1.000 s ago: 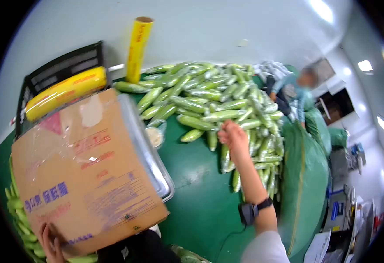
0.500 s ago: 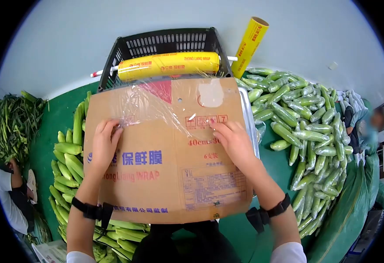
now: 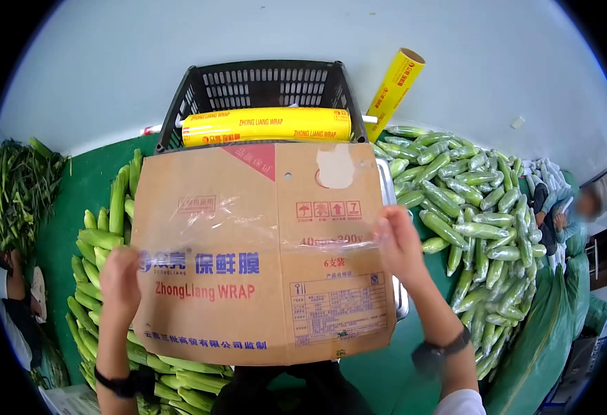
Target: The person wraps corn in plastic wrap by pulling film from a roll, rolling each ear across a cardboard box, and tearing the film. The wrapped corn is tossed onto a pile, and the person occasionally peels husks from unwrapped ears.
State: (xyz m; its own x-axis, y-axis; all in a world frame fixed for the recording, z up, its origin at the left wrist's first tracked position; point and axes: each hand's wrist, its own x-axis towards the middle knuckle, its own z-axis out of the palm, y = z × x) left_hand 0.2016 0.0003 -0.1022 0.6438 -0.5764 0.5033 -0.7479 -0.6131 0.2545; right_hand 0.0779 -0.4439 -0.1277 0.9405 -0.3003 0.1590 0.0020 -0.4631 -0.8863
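Left hand: over the cardboard's left edge (image 3: 121,282), lower and farther out than half a second ago; blurred, fingers curled together, seemingly clamped on the film's corner.
Right hand: near the cardboard's right edge (image 3: 398,242), also shifted down and outward; thumb and fingers pinched together on the film.
Cardboard: a large printed sheet (image 3: 248,332) lying between the hands, its near edge at the lap; its lettering shows more fully now that the hands have parted.
Clear film: over the cardboard (image 3: 331,245), spanning between the hands; it was bunched nearer the roll, and its edge now lies lower and looks tauter, so the pull toward the body seems well along.
Metal tray: edge showing (image 3: 402,304) under the cardboard's right side.
Bare corn: piled on the left (image 3: 99,238), in green husks.
Wrapped corn: heaped on the right (image 3: 480,228), shiny with film.
Yellow roll: on a white rod (image 3: 265,126) at the cardboard's far edge; its printing sits differently, suggesting that it turned and paid out film.
Black crate: behind the roll (image 3: 269,63).
Yellow tube: leaning upright (image 3: 397,90) right of the crate.
Other person: beyond the wrapped corn (image 3: 556,214).
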